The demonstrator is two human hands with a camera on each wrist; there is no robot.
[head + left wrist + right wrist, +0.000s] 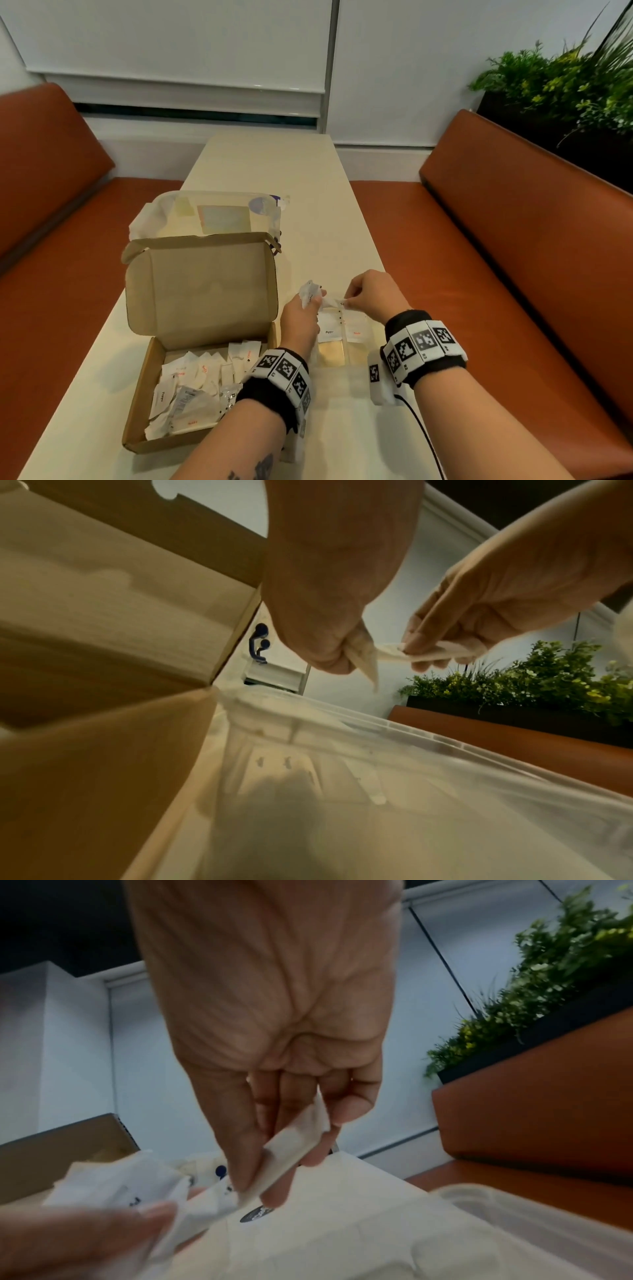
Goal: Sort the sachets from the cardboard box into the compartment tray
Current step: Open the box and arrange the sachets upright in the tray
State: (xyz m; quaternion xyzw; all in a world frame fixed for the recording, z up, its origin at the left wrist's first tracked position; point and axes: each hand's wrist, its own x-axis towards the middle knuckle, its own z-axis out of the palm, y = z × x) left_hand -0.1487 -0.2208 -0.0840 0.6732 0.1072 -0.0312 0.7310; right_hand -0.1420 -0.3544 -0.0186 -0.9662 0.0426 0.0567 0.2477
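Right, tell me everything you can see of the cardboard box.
The shallow brown corrugated cardboard box sits on the cream table's left side, beside the clear plastic compartment tray. Its hinged lid, with side flaps, stands open and upright. Inside lie many loose white paper sachets, some printed Salt in red, one Pepper in black. The left forearm reaches over its near right corner; whether it touches is unclear.
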